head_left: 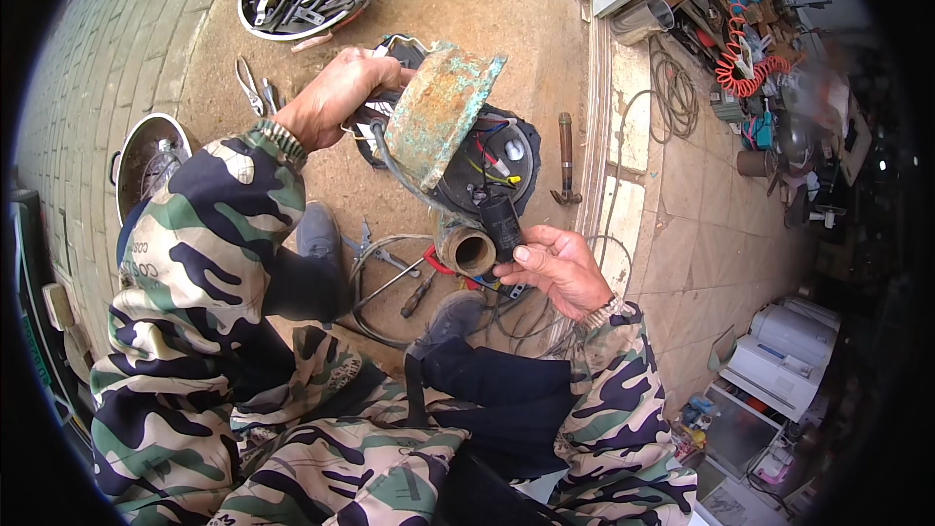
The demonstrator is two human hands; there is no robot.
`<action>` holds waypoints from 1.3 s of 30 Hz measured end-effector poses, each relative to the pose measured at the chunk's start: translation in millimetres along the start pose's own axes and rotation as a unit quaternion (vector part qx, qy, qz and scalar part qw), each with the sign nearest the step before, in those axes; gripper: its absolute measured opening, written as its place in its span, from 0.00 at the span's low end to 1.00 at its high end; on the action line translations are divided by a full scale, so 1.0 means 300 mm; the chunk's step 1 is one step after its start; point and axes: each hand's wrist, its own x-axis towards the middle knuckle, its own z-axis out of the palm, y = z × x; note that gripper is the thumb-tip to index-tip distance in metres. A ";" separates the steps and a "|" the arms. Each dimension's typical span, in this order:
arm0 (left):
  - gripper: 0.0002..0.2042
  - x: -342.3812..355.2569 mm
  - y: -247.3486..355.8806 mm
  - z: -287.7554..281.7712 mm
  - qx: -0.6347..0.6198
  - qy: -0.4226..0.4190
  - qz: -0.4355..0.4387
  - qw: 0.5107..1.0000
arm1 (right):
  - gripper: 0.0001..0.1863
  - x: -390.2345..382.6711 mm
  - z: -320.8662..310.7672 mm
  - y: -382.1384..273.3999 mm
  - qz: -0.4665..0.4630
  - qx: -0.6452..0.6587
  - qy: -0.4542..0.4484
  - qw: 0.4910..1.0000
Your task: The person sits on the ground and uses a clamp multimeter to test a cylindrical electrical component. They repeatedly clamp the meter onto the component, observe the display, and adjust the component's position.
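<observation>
A worn pump with a round dark wiring chamber [477, 170] stands between my feet, with red, yellow and other wires showing inside. Its short pipe mouth [474, 253] faces me. A curved, rusty metal piece [443, 112] with green patches rises over the chamber's left side. My left hand [341, 93] is closed at the pump's far left, by a grey cable and a white label; its fingertips are partly hidden behind the rusty piece. My right hand [560, 268] pinches a black cylindrical capacitor [501, 226] beside the pipe mouth.
A basin [243, 21] full of hand tools stands at the far left, with pliers [249, 88] and a metal pan [125, 180] nearer. A hammer [566, 161] lies right of the pump. Cable [360, 302] and a screwdriver [418, 294] lie around my shoes. A doorsill [623, 214] runs along the right.
</observation>
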 end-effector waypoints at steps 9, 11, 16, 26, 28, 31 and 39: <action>0.07 -0.002 0.006 -0.006 0.016 -0.003 -0.003 1.000 | 0.21 0.002 -0.002 0.001 0.002 -0.004 0.000 1.000; 0.06 -0.004 0.005 0.004 0.003 -0.001 0.004 1.000 | 0.20 0.000 -0.003 0.001 0.000 -0.005 0.001 1.000; 0.05 -0.001 0.005 0.000 0.011 0.000 0.001 1.000 | 0.19 -0.001 0.002 -0.003 -0.002 -0.008 0.008 1.000; 0.06 -0.025 0.030 0.021 0.024 0.007 0.000 1.000 | 0.20 0.000 0.003 -0.001 -0.005 -0.015 0.017 1.000; 0.06 -0.014 0.018 0.016 0.017 0.005 0.005 1.000 | 0.20 -0.001 0.006 -0.002 -0.007 -0.014 0.017 1.000; 0.06 -0.005 0.012 0.003 0.015 -0.004 0.007 1.000 | 0.20 -0.001 0.008 -0.003 -0.007 -0.015 0.016 1.000; 0.07 -0.015 0.018 0.013 0.026 0.004 0.006 1.000 | 0.17 0.002 0.005 0.000 -0.008 -0.022 0.017 1.000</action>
